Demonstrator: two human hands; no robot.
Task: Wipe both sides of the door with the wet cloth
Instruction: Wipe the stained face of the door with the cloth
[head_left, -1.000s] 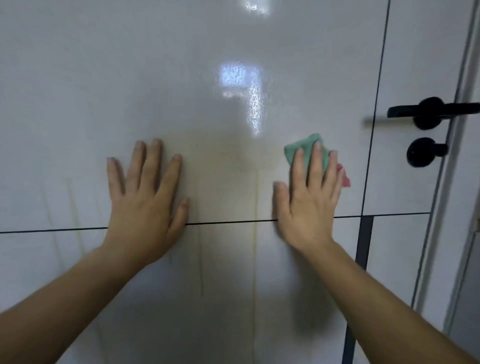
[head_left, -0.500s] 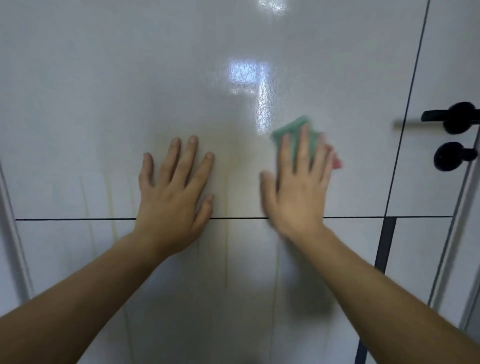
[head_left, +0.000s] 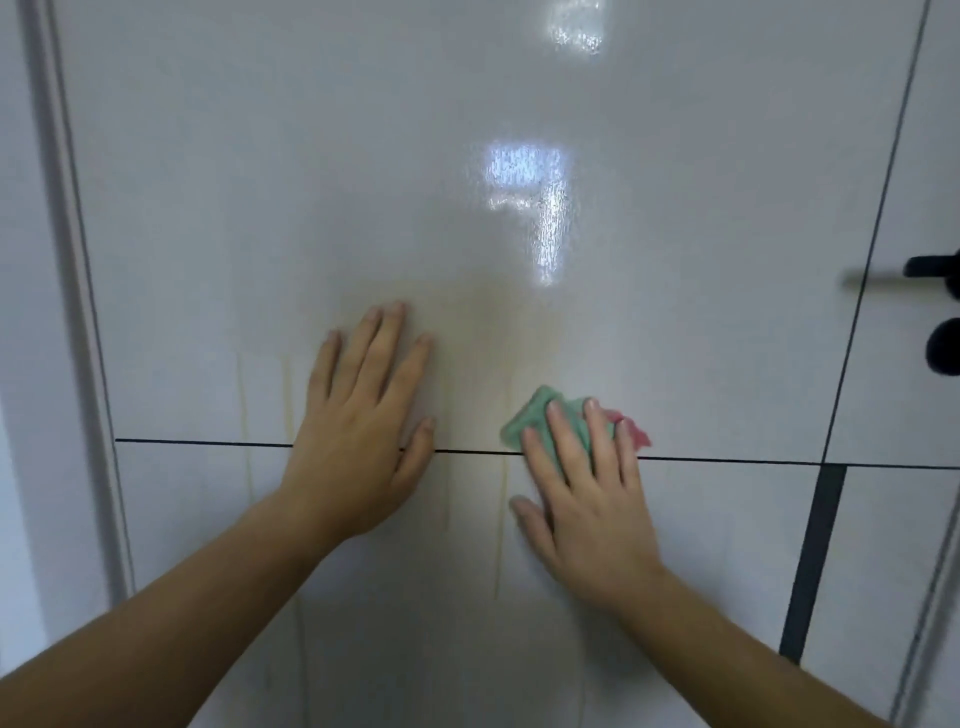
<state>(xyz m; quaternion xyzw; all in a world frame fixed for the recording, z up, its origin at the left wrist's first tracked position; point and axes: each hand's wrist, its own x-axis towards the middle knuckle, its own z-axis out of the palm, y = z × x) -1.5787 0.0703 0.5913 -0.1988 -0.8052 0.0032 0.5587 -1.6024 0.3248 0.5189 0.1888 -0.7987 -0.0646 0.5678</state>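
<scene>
Two bare hands flat on one white door, one cloth under the right.

Head view: left hand lies open, palm flat on the door, fingers spread, holding nothing, its thumb at the thin black horizontal line. Right hand presses one green cloth with a pink corner against the door, fingers spread flat over it rather than curled; cloth sits on that line, just right of the left thumb, apart from it. One black handle and one black knob at right edge, cut off. One thick dark vertical strip lower right. Several yellowish drip streaks below the hands. No writing or brand readable.
</scene>
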